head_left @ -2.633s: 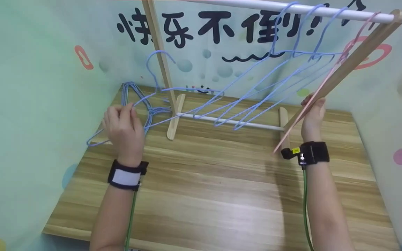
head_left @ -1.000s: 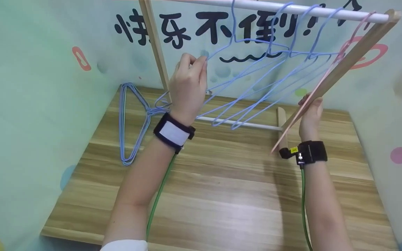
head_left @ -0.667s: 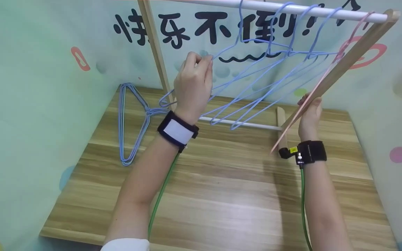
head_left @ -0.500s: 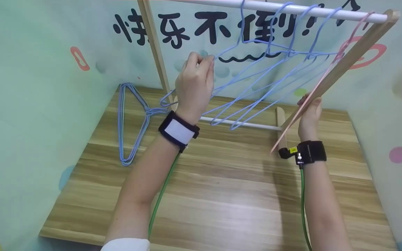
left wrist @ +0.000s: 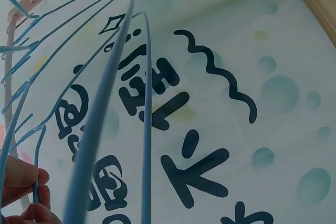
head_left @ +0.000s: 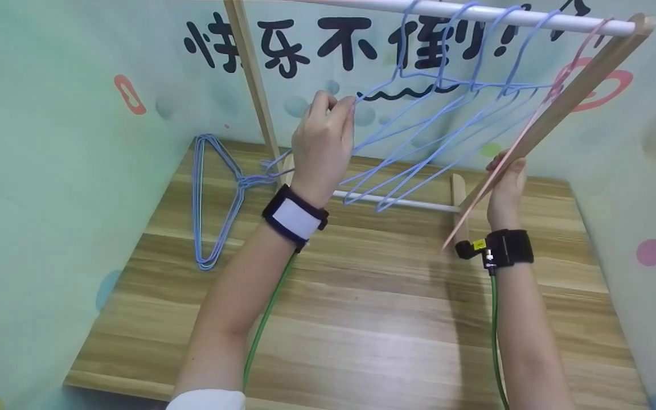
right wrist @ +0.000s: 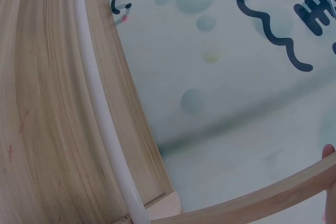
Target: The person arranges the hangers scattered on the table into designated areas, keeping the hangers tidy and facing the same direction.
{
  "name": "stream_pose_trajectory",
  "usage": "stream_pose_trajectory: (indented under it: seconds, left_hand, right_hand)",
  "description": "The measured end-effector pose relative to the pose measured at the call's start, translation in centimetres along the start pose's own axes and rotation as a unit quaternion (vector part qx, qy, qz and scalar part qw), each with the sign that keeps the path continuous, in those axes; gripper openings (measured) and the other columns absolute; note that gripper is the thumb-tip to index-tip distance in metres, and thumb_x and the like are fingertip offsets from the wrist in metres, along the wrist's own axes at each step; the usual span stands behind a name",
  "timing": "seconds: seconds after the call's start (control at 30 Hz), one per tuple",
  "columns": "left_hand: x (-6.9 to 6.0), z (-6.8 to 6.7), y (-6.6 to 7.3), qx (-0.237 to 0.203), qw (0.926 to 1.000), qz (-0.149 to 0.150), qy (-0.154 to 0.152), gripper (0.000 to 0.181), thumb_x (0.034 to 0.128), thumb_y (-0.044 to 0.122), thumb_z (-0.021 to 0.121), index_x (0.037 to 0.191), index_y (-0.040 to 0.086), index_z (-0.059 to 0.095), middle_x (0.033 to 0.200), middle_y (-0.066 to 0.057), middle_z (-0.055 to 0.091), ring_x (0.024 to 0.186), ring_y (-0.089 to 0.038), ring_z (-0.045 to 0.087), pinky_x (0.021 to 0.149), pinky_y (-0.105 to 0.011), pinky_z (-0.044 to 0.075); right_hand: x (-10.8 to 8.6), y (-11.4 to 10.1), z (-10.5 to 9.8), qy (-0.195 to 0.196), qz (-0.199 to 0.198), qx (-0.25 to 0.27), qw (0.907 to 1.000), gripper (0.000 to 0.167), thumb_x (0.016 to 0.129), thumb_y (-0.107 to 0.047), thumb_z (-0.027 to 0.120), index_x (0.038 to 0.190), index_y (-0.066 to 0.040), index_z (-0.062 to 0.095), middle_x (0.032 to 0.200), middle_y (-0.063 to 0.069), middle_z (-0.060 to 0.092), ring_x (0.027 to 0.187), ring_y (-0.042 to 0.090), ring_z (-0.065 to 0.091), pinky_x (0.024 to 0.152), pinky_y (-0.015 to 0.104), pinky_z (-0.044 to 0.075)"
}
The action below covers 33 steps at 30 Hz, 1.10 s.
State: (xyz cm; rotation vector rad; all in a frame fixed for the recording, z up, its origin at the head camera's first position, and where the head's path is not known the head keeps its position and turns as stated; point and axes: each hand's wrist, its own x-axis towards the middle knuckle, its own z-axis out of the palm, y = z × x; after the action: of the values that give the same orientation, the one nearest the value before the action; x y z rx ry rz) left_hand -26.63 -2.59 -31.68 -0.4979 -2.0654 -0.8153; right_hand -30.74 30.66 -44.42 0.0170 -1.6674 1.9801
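My left hand (head_left: 325, 145) pinches the shoulder of a blue wire hanger (head_left: 401, 57), whose hook reaches over the white top rail (head_left: 351, 4) of a wooden rack. In the left wrist view the thumb and fingers (left wrist: 29, 179) meet on the thin blue wire. To its right, several blue hangers (head_left: 477, 62) hang from the same rail, with a pink hanger (head_left: 524, 136) at the far right end. My right hand (head_left: 505, 191) grips the rack's right wooden post (head_left: 595, 74) low down; the right wrist view shows only a bit of finger (right wrist: 328, 150) behind the post.
A bundle of blue hangers (head_left: 241, 183) lies on the wooden tabletop (head_left: 362, 319) at the left. The rack's left post (head_left: 254, 74) and white lower bar (head_left: 402, 201) stand behind my left hand. Printed walls enclose the table at the back and sides.
My left hand has lifted the blue hanger from the lower left, up and rightward to the top rail. Its hook then shifted a little right along the rail. The right hand stays put.
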Motion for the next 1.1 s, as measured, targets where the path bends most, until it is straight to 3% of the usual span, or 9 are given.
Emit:
stream_pose_trajectory:
  seconds: [0.27,1.1]
  left_hand:
    - [-0.39,0.06,0.18,-0.002,0.9998,-0.007,-0.018,0.026,0.1004,0.015,0.05,0.107,-0.002,0.07,0.088,-0.011,0.053,0.075,-0.02,0.053,0.062,-0.025,0.045]
    - [-0.99,0.14,0.23,0.012,0.9987,-0.016,-0.047,0.031,0.1009,0.021,0.05,0.114,-0.002,0.066,0.096,-0.012,0.055,0.079,-0.019,0.056,0.067,-0.023,0.047]
  right_hand:
    - [-0.03,0.13,-0.16,-0.01,-0.003,-0.024,0.9997,0.044,0.105,-0.028,0.015,0.099,-0.005,0.051,0.091,0.009,0.048,0.092,0.023,0.047,0.088,0.028,0.033]
    - [-0.13,-0.19,-0.07,-0.011,0.012,-0.021,0.9996,0.045,0.104,-0.032,0.017,0.1,-0.005,0.052,0.093,0.011,0.048,0.096,0.028,0.046,0.088,0.029,0.035]
